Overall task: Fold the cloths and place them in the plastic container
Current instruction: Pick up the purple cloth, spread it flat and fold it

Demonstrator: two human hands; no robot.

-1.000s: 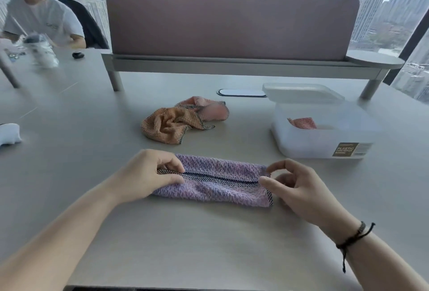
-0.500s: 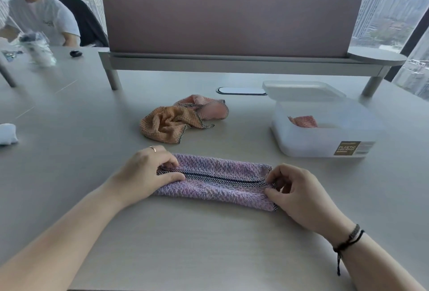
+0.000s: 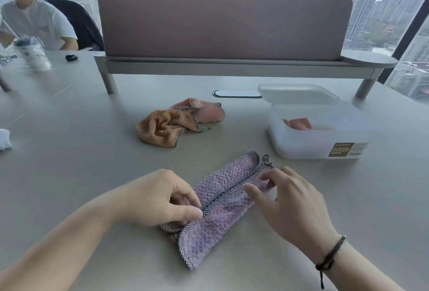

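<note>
A purple cloth (image 3: pixel 218 211), folded into a long strip with a checked hem down its middle, lies slanted on the table in front of me. My left hand (image 3: pixel 160 197) pinches its near left end. My right hand (image 3: pixel 287 200) has its curled fingers on the far right end, apparently holding it. An orange cloth (image 3: pixel 167 128) and a pink cloth (image 3: pixel 206 112) lie crumpled together beyond. The translucent plastic container (image 3: pixel 301 146) stands at the right with a folded reddish cloth (image 3: pixel 299 123) inside.
The container's lid (image 3: pixel 297 92) leans behind the box. A desk divider (image 3: pixel 222 26) on a raised shelf crosses the back. Another person (image 3: pixel 34 23) sits at the far left, with a bottle (image 3: pixel 34 53) and a white object (image 3: pixel 4 138) near the left edge.
The purple strip has turned from lying straight across to slanting, its right end now farther from me. Both hands moved with it and came closer together.
</note>
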